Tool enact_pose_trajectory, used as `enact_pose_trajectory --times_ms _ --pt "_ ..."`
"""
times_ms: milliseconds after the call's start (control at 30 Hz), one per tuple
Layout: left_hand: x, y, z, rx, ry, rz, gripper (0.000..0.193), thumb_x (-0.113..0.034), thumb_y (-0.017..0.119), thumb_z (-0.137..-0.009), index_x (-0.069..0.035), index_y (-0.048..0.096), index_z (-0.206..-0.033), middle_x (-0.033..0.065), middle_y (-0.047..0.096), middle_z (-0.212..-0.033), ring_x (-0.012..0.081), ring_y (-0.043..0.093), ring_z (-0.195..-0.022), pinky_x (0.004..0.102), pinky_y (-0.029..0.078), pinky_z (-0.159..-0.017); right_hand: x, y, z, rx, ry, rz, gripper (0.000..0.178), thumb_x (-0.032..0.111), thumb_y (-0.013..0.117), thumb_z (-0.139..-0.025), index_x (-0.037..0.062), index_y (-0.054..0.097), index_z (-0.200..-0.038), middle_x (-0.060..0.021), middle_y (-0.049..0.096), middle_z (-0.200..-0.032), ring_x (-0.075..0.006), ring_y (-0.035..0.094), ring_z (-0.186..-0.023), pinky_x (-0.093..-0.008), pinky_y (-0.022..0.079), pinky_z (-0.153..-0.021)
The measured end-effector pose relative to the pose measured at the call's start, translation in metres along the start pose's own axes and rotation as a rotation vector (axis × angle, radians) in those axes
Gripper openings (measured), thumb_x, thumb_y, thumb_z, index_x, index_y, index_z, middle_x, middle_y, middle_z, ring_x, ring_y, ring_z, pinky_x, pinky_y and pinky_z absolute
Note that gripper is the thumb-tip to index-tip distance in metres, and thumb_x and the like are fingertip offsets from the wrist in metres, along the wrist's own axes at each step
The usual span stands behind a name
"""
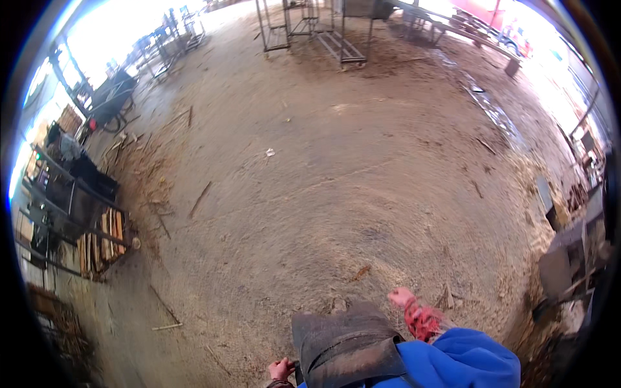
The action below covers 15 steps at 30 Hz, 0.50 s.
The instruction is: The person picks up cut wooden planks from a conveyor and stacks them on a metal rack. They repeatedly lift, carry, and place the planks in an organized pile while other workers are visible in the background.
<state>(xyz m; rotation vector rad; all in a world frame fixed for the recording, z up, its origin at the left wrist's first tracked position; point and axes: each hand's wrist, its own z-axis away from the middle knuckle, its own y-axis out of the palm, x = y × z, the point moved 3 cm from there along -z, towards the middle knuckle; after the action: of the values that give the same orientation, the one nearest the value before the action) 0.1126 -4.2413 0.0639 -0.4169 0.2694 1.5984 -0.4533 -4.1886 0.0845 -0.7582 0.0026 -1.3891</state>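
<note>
My left hand (pixel 281 370) is low in the head view, with its fingers curled. A small dark piece shows right beside the fingers, but I cannot make out what it is. To the right, my right hand (pixel 402 297) hangs over the ground with its fingers closed and nothing visible in them. A red patterned cuff (pixel 424 322) covers that wrist, below a blue sleeve (pixel 462 355). Between the two hands a dark, worn apron (pixel 349 349) hangs down my front.
Wood scraps litter the brown dirt floor (pixel 278 213). At left are a metal rack (pixel 65 207) with cut wood (pixel 100 246), a person (pixel 74 158) and a wheelbarrow (pixel 116 97). Metal frames (pixel 339 48) stand ahead; dark machinery (pixel 569 258) lines the right.
</note>
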Motion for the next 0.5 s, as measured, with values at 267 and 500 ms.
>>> enact_pose_trajectory --times_ms 267,500 --pt "-0.028 0.064 -0.01 -0.128 -0.131 -0.376 0.031 -0.021 0.068 -0.076 0.007 0.064 -0.087 0.0156 0.066 -0.076 0.0232 0.064 -0.065 0.037 0.052 -0.057 0.242 -0.073 -0.125 -0.014 -0.268 -0.194 0.025 0.026 0.062 -0.081 0.002 0.065 -0.088 -0.0038 0.064 -0.069 -0.0128 0.059 -0.061 -0.0286 0.048 -0.057" --pt "-0.273 0.171 -0.089 -0.091 0.011 -0.694 0.042 -0.032 0.072 -0.071 0.007 0.066 -0.086 0.0167 0.066 -0.078 0.0203 0.062 -0.066 0.0376 0.05 -0.058 0.235 -0.099 -0.153 0.117 0.067 -0.207 0.025 0.023 0.061 -0.084 -0.0002 0.062 -0.094 -0.008 0.065 -0.078 -0.0153 0.062 -0.062 -0.0275 0.05 -0.053"
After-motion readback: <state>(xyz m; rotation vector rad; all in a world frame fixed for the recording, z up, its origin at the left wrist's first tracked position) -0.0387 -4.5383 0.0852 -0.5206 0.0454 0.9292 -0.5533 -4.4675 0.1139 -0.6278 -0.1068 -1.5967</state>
